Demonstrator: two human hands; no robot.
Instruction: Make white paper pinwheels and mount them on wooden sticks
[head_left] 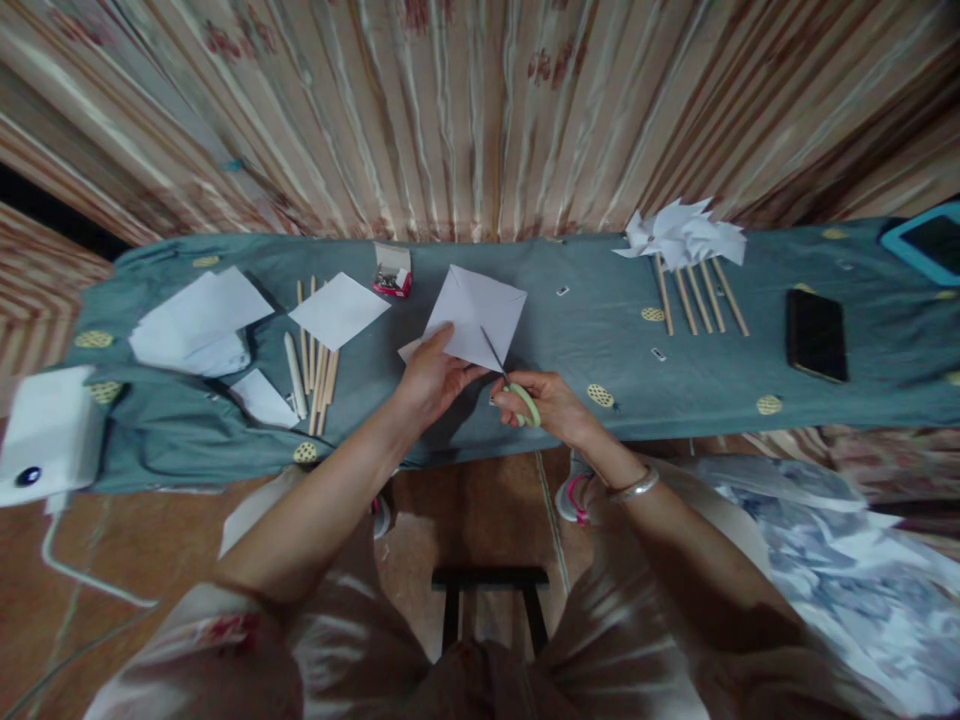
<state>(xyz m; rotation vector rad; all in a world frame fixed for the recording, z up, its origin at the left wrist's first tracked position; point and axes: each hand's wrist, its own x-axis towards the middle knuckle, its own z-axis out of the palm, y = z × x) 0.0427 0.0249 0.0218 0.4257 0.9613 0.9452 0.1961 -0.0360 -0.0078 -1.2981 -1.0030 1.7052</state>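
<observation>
My left hand grips a square of white paper by its near left edge, thumb on top and fingers beneath. Faint lines run in from the paper's corners. In my right hand is a pair of scissors with light green handles. One dark blade lies over the paper near its lower right corner; the other blade is hidden, apparently underneath. Just behind my left hand stands a small open red and white box of metal pins. Another white paper square rests on wooden sticks to the left.
Stacked white papers lie at the left, near a white device. Paper pinwheels on sticks and a black phone are at the right. A plastic bag of white paper pieces stands below. A striped curtain hangs behind.
</observation>
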